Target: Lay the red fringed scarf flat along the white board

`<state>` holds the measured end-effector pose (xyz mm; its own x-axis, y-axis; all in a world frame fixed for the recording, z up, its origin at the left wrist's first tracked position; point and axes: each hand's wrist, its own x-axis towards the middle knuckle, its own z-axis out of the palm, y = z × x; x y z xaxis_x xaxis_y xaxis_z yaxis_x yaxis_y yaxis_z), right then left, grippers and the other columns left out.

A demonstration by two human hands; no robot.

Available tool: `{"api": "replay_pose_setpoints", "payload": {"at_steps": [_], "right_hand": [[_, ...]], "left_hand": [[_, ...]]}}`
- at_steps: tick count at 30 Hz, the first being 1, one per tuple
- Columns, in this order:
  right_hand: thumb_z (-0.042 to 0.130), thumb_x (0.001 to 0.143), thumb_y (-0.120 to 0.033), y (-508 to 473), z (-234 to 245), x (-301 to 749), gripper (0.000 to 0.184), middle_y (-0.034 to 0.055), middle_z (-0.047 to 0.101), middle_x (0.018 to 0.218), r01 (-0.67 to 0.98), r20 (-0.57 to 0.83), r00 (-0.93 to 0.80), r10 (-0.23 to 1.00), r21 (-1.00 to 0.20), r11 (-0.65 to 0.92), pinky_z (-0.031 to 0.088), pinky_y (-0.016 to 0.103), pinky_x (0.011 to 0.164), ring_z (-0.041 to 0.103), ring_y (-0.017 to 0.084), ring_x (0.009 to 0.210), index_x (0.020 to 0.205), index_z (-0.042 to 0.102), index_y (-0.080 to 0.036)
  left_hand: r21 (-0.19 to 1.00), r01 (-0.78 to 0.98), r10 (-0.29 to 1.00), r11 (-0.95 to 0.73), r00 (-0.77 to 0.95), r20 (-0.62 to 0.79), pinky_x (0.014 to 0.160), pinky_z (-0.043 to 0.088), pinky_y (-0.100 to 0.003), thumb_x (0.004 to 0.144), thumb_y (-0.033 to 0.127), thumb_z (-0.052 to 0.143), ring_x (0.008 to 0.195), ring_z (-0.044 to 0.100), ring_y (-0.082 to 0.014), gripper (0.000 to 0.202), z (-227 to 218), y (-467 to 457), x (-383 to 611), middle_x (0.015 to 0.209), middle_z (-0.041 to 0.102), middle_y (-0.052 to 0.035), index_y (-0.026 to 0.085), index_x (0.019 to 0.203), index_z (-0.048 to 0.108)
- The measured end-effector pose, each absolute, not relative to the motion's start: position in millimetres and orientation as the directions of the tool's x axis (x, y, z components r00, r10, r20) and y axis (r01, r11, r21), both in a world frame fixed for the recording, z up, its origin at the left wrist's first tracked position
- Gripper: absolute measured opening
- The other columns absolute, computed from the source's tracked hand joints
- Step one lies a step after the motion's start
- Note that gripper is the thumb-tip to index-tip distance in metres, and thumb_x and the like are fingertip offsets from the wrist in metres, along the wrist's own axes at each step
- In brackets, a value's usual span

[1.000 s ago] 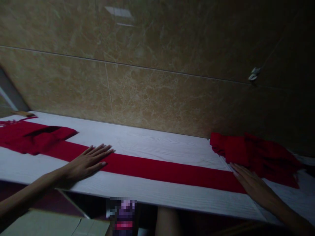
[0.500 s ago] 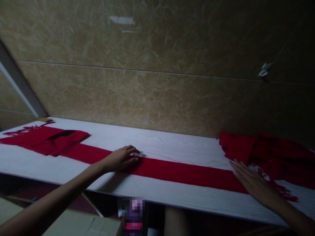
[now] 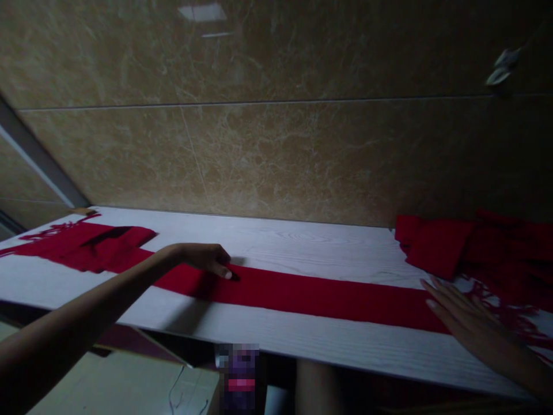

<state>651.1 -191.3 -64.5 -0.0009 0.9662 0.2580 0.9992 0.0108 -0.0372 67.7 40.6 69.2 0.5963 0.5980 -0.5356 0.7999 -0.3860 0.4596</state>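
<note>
And across the back, a glossy brown marbled tile wall (image 3: 276, 155), with a small white fitting (image 3: 503, 66) up at the right. Slanting down at far left, a grey post (image 3: 43, 155); near its foot, a small yellow-brown block (image 3: 82, 211) on the corner of the white wood-grain tabletop (image 3: 280, 233). Down below, pale floor (image 3: 125, 380) and a thin cable (image 3: 175, 386). Crowding the right end, a rumpled red cloth bundle (image 3: 436, 245), just beside the right hand (image 3: 460, 311). Crossing over the work from the front, the left forearm, hiding part of it.

Now the main piece: a long, flat red cloth strip (image 3: 319, 294), smooth, matte, straight-edged, on the tabletop. At left, running up to a creased red cloth heap (image 3: 108, 248) with stringy fringe; cannot tell whether joined. More tangled fringe by the bundle.

Long axis left to right, roughly along the front edge, dipping slightly rightward in view. Over the right end, right hand flat, fingers extended, gripping nothing. Above the middle-left stretch, left hand (image 3: 207, 258), fingers curled, thumb pointing down by the cloth; cannot tell whether pinching any.
</note>
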Motion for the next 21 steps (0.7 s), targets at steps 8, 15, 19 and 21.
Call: {"api": "replay_pose_setpoints", "payload": {"at_steps": [8,15,19,21], "right_hand": [[0.020,0.095,-0.045,-195,-65,646,0.060,0.0185,0.062,0.139,0.997,0.360,-0.070,0.930,0.014,0.069,0.031,0.063,0.113,0.047,0.038,0.138,0.116,0.073,-0.027],[0.024,0.095,-0.038,-196,-64,643,0.052,0.0096,0.066,0.137,0.992,0.407,-0.110,0.907,0.101,0.075,0.042,0.061,0.106,0.052,0.034,0.135,0.115,0.071,-0.026],[0.026,0.095,-0.042,-195,-67,643,0.052,0.0096,0.064,0.139,0.995,0.411,-0.090,0.907,0.083,0.061,0.040,0.060,0.107,0.050,0.033,0.136,0.118,0.070,-0.028],[0.027,0.094,-0.044,-194,-69,642,0.052,0.0094,0.063,0.141,0.997,0.414,-0.070,0.908,0.059,0.050,0.039,0.060,0.109,0.049,0.033,0.137,0.122,0.069,-0.028]], "left_hand": [[0.508,0.828,0.472,-0.238,0.556,-0.684,0.066,0.039,-0.023,0.066,0.062,0.079,0.068,0.052,-0.0150,0.045,87,60,54,0.069,0.068,-0.0009,0.017,0.073,0.076],[0.707,0.671,0.353,-0.224,0.732,-0.583,0.067,0.039,-0.020,0.072,0.064,0.077,0.063,0.041,-0.0099,0.052,119,50,94,0.058,0.059,0.0029,0.014,0.066,0.069],[0.803,0.557,0.269,-0.211,0.823,-0.500,0.063,0.043,-0.022,0.073,0.062,0.078,0.060,0.047,-0.0115,0.050,137,45,142,0.055,0.058,-0.0002,0.014,0.065,0.068],[0.835,0.516,0.227,-0.188,0.850,-0.475,0.058,0.044,-0.023,0.072,0.060,0.079,0.055,0.047,-0.0109,0.049,141,42,175,0.053,0.057,-0.0006,0.013,0.065,0.068]]}}
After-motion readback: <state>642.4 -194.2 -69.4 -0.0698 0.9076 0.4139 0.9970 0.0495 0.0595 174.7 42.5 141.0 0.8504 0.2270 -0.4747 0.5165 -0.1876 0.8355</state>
